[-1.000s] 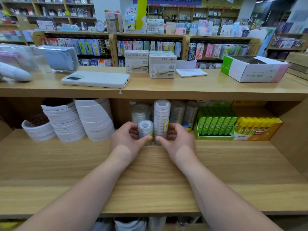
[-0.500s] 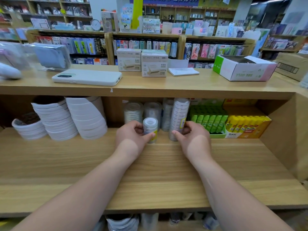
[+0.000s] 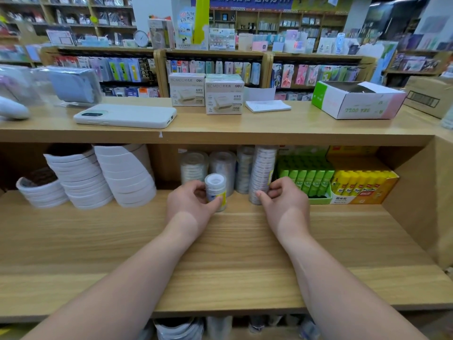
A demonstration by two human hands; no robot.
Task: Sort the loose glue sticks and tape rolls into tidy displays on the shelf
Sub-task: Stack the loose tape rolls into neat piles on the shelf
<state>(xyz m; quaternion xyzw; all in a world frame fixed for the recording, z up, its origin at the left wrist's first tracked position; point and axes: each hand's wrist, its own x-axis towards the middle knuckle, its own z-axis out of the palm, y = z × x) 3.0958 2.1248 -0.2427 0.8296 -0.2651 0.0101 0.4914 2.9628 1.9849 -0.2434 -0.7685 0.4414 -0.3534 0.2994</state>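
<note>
The lower shelf (image 3: 232,241) carries leaning piles of wide white tape rolls (image 3: 122,177) at the left and boxed green glue sticks (image 3: 306,182) and yellow glue sticks (image 3: 355,184) at the right; between them stand clear tape sleeves; the tall tape stack (image 3: 261,168), a second ago pressed against the short tape stack (image 3: 215,186), now stands apart, just beside the green box; the right hand (image 3: 284,202) pinches its base with curled fingers; the left hand (image 3: 191,204) wraps thumb and fingers around the short one; the tape row looks nearly ordered, the short stack not yet placed.
</note>
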